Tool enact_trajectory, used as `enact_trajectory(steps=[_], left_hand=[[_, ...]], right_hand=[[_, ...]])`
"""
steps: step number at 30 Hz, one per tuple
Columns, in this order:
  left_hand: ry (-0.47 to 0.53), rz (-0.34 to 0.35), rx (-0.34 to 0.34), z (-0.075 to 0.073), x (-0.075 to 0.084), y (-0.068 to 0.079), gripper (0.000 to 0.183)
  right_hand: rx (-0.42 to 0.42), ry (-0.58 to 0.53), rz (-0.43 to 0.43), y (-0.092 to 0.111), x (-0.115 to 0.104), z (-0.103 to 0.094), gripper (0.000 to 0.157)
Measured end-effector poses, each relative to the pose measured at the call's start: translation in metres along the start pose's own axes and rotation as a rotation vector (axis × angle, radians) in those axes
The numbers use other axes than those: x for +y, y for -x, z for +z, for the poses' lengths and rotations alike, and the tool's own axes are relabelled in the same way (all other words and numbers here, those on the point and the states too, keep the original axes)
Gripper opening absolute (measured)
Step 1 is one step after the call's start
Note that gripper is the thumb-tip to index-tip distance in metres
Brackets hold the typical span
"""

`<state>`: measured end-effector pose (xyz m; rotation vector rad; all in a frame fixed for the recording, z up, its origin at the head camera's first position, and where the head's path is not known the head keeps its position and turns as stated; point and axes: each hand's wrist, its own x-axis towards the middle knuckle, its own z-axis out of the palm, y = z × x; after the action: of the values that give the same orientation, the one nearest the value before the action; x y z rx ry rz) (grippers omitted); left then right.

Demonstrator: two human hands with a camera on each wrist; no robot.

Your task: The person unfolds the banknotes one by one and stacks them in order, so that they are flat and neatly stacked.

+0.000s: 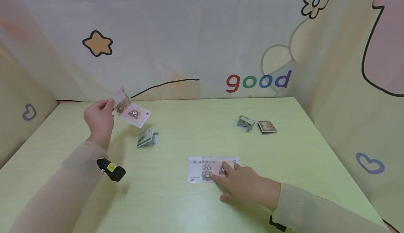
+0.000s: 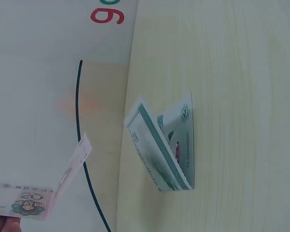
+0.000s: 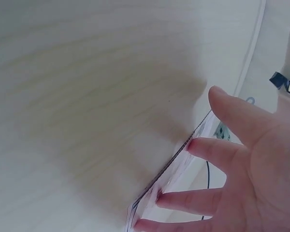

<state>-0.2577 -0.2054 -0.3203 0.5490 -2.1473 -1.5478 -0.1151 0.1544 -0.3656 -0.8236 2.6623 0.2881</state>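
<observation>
At the back left my left hand [image 1: 100, 121] is raised above the table, pinching one end of a creased pinkish 20 banknote [image 1: 136, 115]. That banknote [image 2: 31, 200] hangs bent into a V in the left wrist view, with only the fingertips [image 2: 5, 224] visible beside it. My right hand [image 1: 244, 187] rests its spread fingertips on a flat 20 banknote [image 1: 195, 170] at the front middle of the table. In the right wrist view the note's edge [image 3: 171, 169] looks layered; how many notes lie there I cannot tell.
A folded green banknote [image 1: 145, 137] stands on the table just in front of the left hand's note. Another folded green note [image 1: 245, 123] and a folded brown note [image 1: 267, 127] lie at the back right. A patterned cloth wall [image 1: 176, 43] closes off the table's back edge.
</observation>
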Motion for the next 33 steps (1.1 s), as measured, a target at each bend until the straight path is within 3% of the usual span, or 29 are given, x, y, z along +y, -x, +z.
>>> enact_trajectory(steps=[10, 20, 27, 33], left_hand=[[0.285, -0.132, -0.113, -0.005, 0.013, 0.032, 0.040], [0.327, -0.169, -0.287, 0.005, 0.016, 0.074, 0.042], [0.291, -0.228, -0.422, 0.017, 0.010, 0.105, 0.040], [0.314, -0.274, -0.498, 0.024, 0.007, 0.123, 0.040]], right_hand=[[-0.009, -0.029, -0.021, -0.002, 0.000, -0.003, 0.061], [0.003, -0.072, -0.014, -0.004, 0.002, -0.003, 0.059], [0.035, -0.090, -0.025, 0.000, 0.001, -0.002, 0.060], [0.037, -0.109, -0.019, 0.000, 0.004, -0.002, 0.060]])
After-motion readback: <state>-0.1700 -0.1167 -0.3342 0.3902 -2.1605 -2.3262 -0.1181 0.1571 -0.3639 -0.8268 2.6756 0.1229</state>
